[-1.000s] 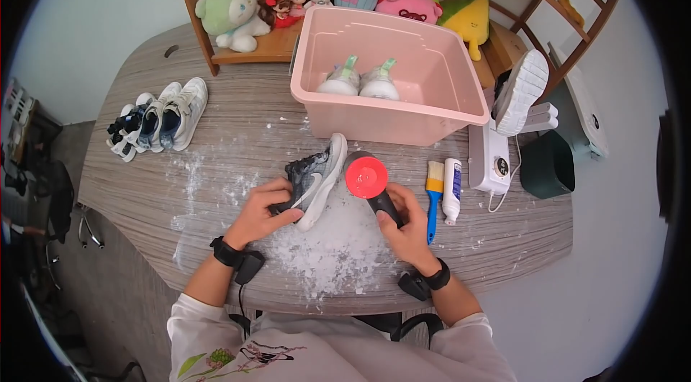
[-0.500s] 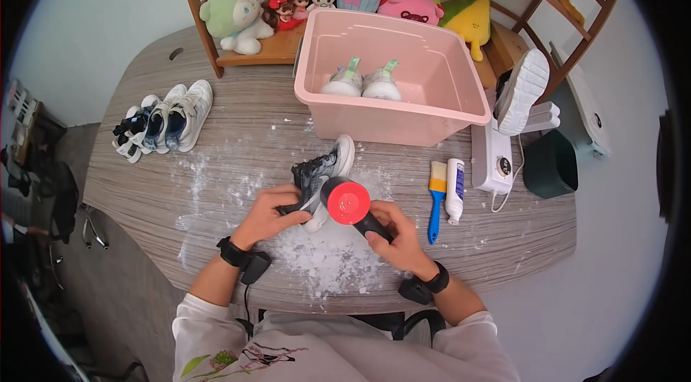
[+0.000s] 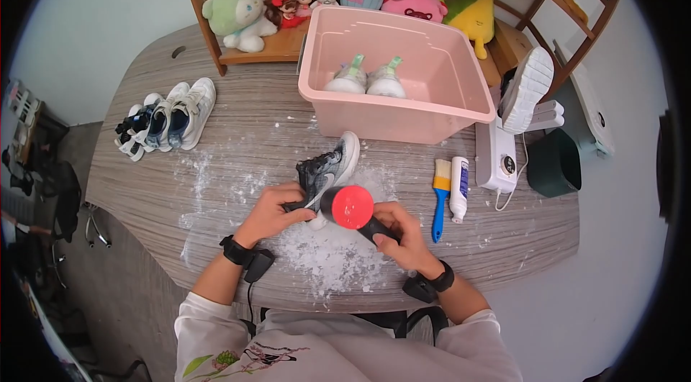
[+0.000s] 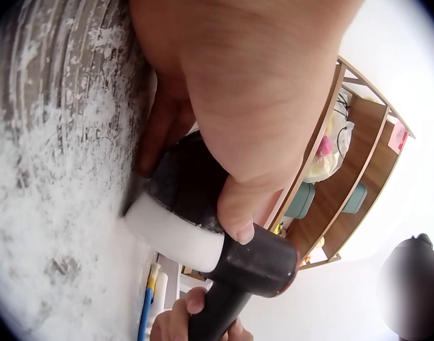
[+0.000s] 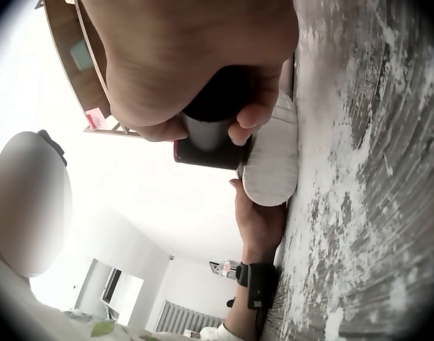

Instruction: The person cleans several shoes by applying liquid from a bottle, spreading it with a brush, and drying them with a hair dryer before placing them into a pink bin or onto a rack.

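A dark grey sneaker with a white sole tilts over the powdery table, toe toward the pink box. My left hand grips it by the heel. My right hand holds the handle of a black hand tool with a round red end. That tool's head overlaps the shoe's right side near the heel. In the left wrist view, the black head sits right at the white sole, and its working face is hidden. The right wrist view shows fingers curled round the handle beside the sole.
A pink box with two light shoes inside stands behind. Several shoes line the left. To the right are a brush, a white bottle, a white device bearing a shoe, and a dark green bin.
My right hand has moved the black tool left and down, from beside the sneaker to overlapping its heel side. My left hand keeps its grip on the heel; the sneaker has turned slightly.
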`<act>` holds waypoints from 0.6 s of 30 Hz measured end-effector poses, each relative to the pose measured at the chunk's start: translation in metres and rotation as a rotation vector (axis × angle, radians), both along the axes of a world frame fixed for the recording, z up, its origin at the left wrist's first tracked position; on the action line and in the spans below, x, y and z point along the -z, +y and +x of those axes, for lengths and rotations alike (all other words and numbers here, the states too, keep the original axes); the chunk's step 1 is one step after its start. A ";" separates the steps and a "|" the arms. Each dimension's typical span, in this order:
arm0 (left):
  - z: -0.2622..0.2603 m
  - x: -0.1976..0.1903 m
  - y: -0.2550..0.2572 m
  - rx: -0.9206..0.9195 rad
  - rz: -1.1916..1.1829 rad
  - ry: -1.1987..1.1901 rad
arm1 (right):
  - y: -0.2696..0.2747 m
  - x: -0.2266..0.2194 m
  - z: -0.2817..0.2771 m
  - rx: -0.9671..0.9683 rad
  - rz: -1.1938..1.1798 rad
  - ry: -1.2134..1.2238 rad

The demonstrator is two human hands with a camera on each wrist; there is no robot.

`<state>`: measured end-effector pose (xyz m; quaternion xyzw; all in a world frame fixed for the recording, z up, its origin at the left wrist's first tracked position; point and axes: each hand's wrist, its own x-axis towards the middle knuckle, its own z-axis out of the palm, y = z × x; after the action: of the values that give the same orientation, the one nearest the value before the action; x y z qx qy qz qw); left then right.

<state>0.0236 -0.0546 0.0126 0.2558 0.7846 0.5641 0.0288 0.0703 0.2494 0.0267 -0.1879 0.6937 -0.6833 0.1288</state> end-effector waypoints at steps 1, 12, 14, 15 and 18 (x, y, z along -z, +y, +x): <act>0.000 0.001 -0.001 -0.002 -0.001 0.000 | -0.003 -0.004 0.001 -0.036 -0.033 -0.008; -0.001 0.002 -0.008 0.068 0.055 -0.101 | 0.001 -0.007 -0.002 0.054 0.067 0.112; 0.000 0.002 -0.006 0.052 0.059 -0.099 | -0.003 -0.011 0.003 -0.024 0.044 0.110; 0.000 0.002 -0.006 0.036 0.064 -0.097 | -0.004 -0.015 0.005 -0.025 0.044 0.109; 0.001 0.000 -0.005 0.024 0.042 -0.091 | -0.011 -0.024 0.010 -0.197 0.166 0.198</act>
<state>0.0242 -0.0591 0.0125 0.2398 0.7674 0.5910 0.0660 0.0801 0.2385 0.0504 -0.3101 0.7351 -0.5861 0.1412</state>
